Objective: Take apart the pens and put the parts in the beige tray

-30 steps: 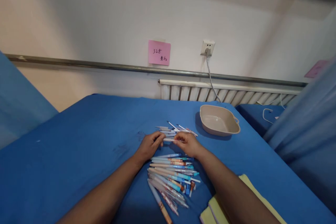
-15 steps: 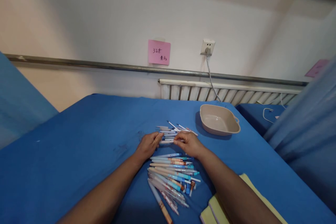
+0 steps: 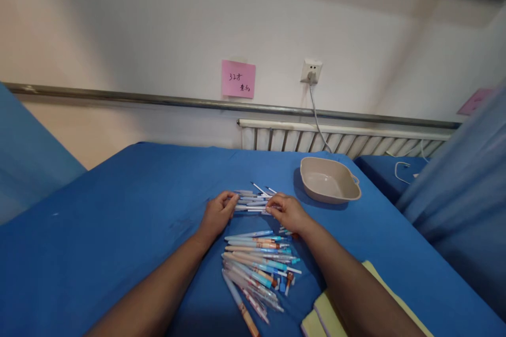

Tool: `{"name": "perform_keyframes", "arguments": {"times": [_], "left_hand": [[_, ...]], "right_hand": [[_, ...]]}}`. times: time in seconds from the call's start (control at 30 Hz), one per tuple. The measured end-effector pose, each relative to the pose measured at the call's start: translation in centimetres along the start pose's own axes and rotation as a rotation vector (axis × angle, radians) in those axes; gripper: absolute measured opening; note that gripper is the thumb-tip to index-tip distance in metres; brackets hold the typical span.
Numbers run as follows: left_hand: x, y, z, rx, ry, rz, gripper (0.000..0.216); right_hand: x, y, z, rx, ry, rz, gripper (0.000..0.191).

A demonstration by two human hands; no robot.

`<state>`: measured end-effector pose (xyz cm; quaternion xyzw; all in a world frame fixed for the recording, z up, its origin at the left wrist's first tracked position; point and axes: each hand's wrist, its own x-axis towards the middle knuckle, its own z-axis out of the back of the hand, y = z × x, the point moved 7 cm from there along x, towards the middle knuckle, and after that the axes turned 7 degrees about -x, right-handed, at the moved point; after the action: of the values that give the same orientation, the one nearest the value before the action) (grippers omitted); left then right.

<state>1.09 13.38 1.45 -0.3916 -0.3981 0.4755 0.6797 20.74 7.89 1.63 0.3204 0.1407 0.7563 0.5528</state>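
Wall (image 3: 158, 26): pale, crossed by a metal rail (image 3: 158, 99). Tabletop (image 3: 130, 210): blue-covered, far edge towards the wall. Curtains, two: light blue, one beyond the left edge (image 3: 31, 152), one beyond the right (image 3: 466, 195). Radiator (image 3: 300, 139): white, ribbed, behind the far edge.

Left hand (image 3: 215, 216): half curled, thumb near the fingers, at the left ends of the slim rods; whether it grips one cannot be told. Right hand (image 3: 290, 213): thumb and fingertips drawn nearly together at the rods' right ends, hiding some of them; grip likewise uncertain. Right forearm (image 3: 340, 274): passes over part of the folded cloth.

Basin (image 3: 330, 197): beige, near the far right corner. Folded cloth (image 3: 324, 318): yellow, towards the near edge, right of centre.

Pens (image 3: 256, 260): blue, peach and clear, heaped mostly crosswise between the forearms, nearer the near edge than the rods. Slim rods (image 3: 251, 202): mostly white and grey, lying roughly side by side mid-tabletop between the hands.

Note (image 3: 238, 79): pink, handwritten, on the wall. Socket (image 3: 312, 70): white, plug inserted.
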Motion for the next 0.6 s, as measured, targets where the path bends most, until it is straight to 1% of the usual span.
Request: {"name": "perform_keyframes", "arguments": {"times": [0.13, 0.2, 0.23, 0.33, 0.37, 0.4, 0.47, 0.6], "left_hand": [[0.3, -0.4, 2.1, 0.05, -0.184, -0.057, 0.034], [0.2, -0.5, 2.5, 0.062, -0.228, -0.075, 0.031], [0.2, -0.5, 2.3, 0.071, -0.211, -0.083, 0.031], [0.0, -0.7, 1.2, 0.131, -0.092, -0.111, 0.03], [0.0, -0.8, 1.0, 0.161, -0.073, -0.121, 0.029], [-0.1, -0.8, 1.1, 0.19, -0.081, -0.127, 0.029], [0.1, -0.9, 1.9, 0.239, -0.151, -0.13, 0.028], [0.7, -0.6, 4.9, 0.275, -0.337, -0.101, 0.027]], "right_hand": [[-0.1, -1.4, 0.0, -0.041, 0.074, -0.032, 0.011], [-0.2, -2.0, 0.0, -0.075, 0.105, -0.048, 0.011], [-0.2, -2.1, -0.1, -0.096, 0.112, -0.054, 0.011], [-0.3, -2.2, -0.1, -0.155, 0.124, -0.069, 0.013], [-0.3, -2.1, -0.2, -0.17, 0.131, -0.068, 0.013], [-0.3, -2.0, -0.3, -0.184, 0.139, -0.064, 0.013], [-0.3, -1.9, -0.3, -0.21, 0.147, -0.06, 0.013], [-0.2, -1.9, 0.0, -0.256, 0.12, -0.075, 0.014]]}}
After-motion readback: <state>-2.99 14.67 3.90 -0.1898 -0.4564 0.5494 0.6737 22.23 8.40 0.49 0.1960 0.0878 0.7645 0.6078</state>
